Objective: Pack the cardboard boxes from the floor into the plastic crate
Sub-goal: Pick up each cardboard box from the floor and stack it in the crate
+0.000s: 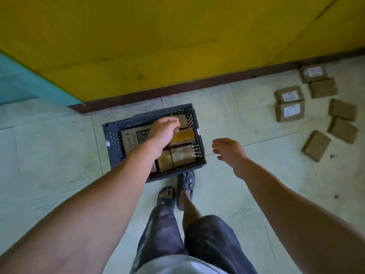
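Yellow wall [158, 46] w/ brown skirting [177, 90]; pale tiled floor [49, 151]. Dark plastic crate [113, 139] sits on floor near wall, long axis approx. parallel to it. Inside: flat printed box [136, 137] at left, taped cardboard boxes [182, 155] side by side at right. Seven loose cardboard boxes [289, 112] lie on floor well apart, far right. L hand [165, 131] over crate, fingers bent down; grip can't be told. R hand [230, 151] just right of crate, fingers loosely spread, holding nothing.

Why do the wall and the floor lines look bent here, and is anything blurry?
Head view: the wide-angle lens bows the skirting board, most strongly towards the edges; the left hand over the crate is slightly soft; tape on the packed boxes glints; light is even, shadows faint.
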Available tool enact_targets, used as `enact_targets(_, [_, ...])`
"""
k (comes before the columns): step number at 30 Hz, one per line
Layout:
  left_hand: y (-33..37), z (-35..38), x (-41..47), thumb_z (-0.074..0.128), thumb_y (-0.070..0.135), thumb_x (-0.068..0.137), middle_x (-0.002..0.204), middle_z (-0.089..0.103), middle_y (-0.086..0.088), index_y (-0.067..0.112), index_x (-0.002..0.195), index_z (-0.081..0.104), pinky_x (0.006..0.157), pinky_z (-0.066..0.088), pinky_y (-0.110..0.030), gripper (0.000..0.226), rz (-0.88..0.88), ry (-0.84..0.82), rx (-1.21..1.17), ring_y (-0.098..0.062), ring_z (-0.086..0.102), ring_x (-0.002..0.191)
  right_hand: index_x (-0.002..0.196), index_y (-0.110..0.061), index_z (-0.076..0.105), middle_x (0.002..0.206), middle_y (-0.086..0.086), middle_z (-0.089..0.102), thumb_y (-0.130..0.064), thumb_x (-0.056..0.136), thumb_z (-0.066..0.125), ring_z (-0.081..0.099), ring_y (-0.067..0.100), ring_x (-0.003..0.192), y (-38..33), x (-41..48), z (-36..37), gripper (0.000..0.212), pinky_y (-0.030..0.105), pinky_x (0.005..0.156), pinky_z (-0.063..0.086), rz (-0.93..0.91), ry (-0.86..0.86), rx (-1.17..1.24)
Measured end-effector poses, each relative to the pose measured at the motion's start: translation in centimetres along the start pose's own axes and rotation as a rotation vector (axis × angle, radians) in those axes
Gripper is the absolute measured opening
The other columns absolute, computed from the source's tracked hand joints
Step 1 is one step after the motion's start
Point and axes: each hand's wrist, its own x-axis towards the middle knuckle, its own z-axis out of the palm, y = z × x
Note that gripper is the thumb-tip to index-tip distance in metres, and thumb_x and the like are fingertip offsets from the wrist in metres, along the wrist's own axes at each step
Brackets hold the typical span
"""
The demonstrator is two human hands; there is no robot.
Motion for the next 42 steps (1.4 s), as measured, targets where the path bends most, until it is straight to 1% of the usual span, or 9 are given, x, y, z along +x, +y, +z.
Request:
enact_targets(4, [4.6,2.7,-3.7,0.057,0.022,0.095,0.111,0.069,-0.001,0.023,0.103,0.065,0.082,0.047,-0.028,0.012,0.057,-0.087,0.042,-0.013,0.064,0.094,0.089,-0.014,0.068,0.085,0.003,0.064,-0.017,0.089,0.06,0.057,0.019,0.083,0.7,-6.1,-5.3,0.008,0.034,0.074,0.044,-0.046,0.089,0.168])
enact_targets(9, [9.1,10.8,-7.9,0.054,0.021,0.096,0.114,0.067,-0.004,0.013,0.121,0.061,0.085,0.049,-0.029,0.027,0.122,-0.249,0.157,-0.016,0.063,0.105,0.107,-0.015,0.066,0.096,0.007,0.066,-0.018,0.093,0.059,0.06,0.02,0.09,4.2,-11.4,-12.7,0.017,0.029,0.077,0.048,-0.061,0.2,0.31])
enact_targets(16, [13.0,27.4,-12.2,0.054,0.02,0.095,0.113,0.068,-0.006,0.015,0.111,0.062,0.09,0.049,-0.034,0.018,0.204,-0.446,0.268,-0.017,0.064,0.1,0.119,-0.011,0.064,0.112,0.008,0.067,-0.019,0.096,0.055,0.061,0.016,0.096,11.2,-14.4,-24.7,0.026,0.021,0.073,0.048,-0.073,0.365,0.523])
enact_targets(22, [14.2,44.9,-14.3,0.055,0.019,0.095,0.113,0.068,-0.008,0.019,0.104,0.063,0.093,0.049,-0.035,0.013,0.193,-0.536,0.354,-0.02,0.064,0.103,0.121,-0.012,0.063,0.112,0.004,0.066,-0.021,0.096,0.054,0.062,0.016,0.101,20.7,-13.0,-38.7,0.028,0.022,0.077,0.049,-0.049,0.432,0.621])
enact_targets(26, [15.1,54.4,-15.0,0.053,0.016,0.096,0.114,0.067,-0.009,0.012,0.115,0.063,0.085,0.045,-0.031,0.022,0.167,-0.525,0.38,-0.019,0.062,0.099,0.121,-0.013,0.063,0.112,0.002,0.066,-0.022,0.096,0.054,0.063,0.015,0.102,25.9,-11.1,-48.2,0.028,0.027,0.086,0.049,-0.004,0.42,0.596])
enact_targets(29, [15.9,59.3,-14.3,0.051,0.02,0.098,0.114,0.066,-0.005,0.016,0.116,0.062,0.089,0.048,-0.031,0.021,0.127,-0.499,0.431,-0.017,0.062,0.103,0.121,-0.012,0.064,0.11,0.002,0.067,-0.022,0.095,0.055,0.063,0.016,0.101,27.8,-8.8,-54.1,0.029,0.029,0.087,0.05,0.036,0.411,0.571])
enact_targets(35, [18.7,68.4,-9.5,0.053,0.017,0.097,0.111,0.066,-0.006,0.019,0.106,0.062,0.087,0.048,-0.032,0.013,0.064,-0.409,0.41,-0.019,0.062,0.101,0.123,-0.011,0.062,0.112,0.004,0.065,-0.02,0.096,0.053,0.061,0.015,0.098,28.1,-2.0,-63.5,0.03,0.025,0.081,0.048,0.074,0.326,0.556])
enact_targets(39, [20.8,75.2,-4.0,0.052,0.019,0.097,0.111,0.067,-0.004,0.019,0.108,0.063,0.089,0.05,-0.031,0.016,0.02,-0.399,0.402,-0.017,0.063,0.102,0.123,-0.012,0.062,0.111,0.002,0.065,-0.02,0.096,0.052,0.061,0.016,0.102,27.8,4.0,-69.8,0.029,0.029,0.09,0.05,0.119,0.293,0.501])
enact_targets(42, [22.9,80.2,0.1,0.053,0.02,0.097,0.112,0.067,-0.004,0.02,0.108,0.063,0.095,0.05,-0.035,0.015,-0.054,-0.385,0.374,-0.017,0.063,0.103,0.121,-0.013,0.062,0.108,0.001,0.066,-0.021,0.096,0.053,0.062,0.016,0.1,27.5,8.7,-75.0,0.028,0.029,0.088,0.05,0.179,0.271,0.443])
